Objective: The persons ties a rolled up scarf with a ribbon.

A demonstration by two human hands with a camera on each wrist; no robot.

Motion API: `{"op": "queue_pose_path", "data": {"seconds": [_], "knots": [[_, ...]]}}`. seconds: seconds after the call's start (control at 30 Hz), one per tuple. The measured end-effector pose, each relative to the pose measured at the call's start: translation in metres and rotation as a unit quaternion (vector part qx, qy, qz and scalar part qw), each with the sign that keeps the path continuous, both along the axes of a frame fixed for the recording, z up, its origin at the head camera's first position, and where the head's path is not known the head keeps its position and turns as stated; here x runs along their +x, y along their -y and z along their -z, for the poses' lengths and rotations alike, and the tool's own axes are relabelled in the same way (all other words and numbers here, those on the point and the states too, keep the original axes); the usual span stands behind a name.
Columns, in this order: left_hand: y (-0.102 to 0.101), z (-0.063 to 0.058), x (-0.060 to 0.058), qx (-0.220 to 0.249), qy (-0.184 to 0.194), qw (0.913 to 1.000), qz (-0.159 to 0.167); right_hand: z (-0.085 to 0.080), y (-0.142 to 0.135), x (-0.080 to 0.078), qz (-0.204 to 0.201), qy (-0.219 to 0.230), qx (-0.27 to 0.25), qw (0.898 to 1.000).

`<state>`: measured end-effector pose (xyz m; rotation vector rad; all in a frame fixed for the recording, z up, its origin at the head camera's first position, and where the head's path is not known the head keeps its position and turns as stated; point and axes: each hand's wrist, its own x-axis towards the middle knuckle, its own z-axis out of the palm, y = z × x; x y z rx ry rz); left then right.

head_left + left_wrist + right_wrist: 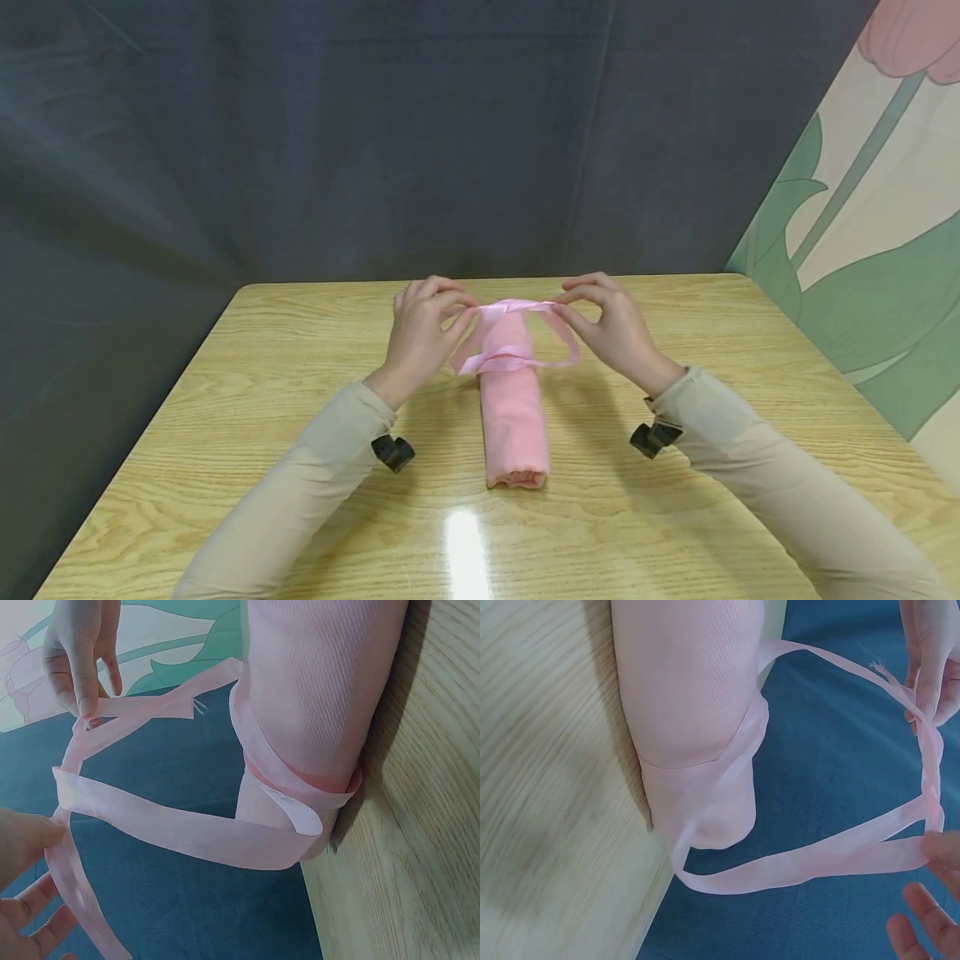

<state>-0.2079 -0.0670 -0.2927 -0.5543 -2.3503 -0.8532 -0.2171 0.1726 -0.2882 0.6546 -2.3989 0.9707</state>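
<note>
A rolled pink cloth [514, 421] lies lengthwise on the table, its near end showing the coiled layers. Round its middle runs a pink ribbon [504, 363], whose two ends rise in loose loops above the roll. My left hand [423, 327] pinches one part of the ribbon between thumb and fingertip. Opposite it, my right hand [611, 327] pinches another part, and the ribbon stretches twisted between both hands. In the left wrist view, a frayed ribbon end [196, 707] sticks out near the right hand. The wrap sits around the cloth roll [694, 690] in the right wrist view.
The wood-grain table [300, 467] extends on both sides of the roll. Behind it hangs a dark cloth backdrop [420, 142]. A wall with painted flowers [885, 275] stands at the right. Each sleeve cuff carries a small black camera [393, 452].
</note>
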Motion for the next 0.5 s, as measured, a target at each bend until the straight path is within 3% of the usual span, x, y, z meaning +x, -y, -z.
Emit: {"op": "queue_pose_path", "data": {"seconds": [0.5], "knots": [[0.0062, -0.0009, 0.0010, -0.001, 0.014, 0.9999, -0.007, 0.0013, -0.0083, -0.0009, 0.005, 0.006, -0.003, 1.000]]}}
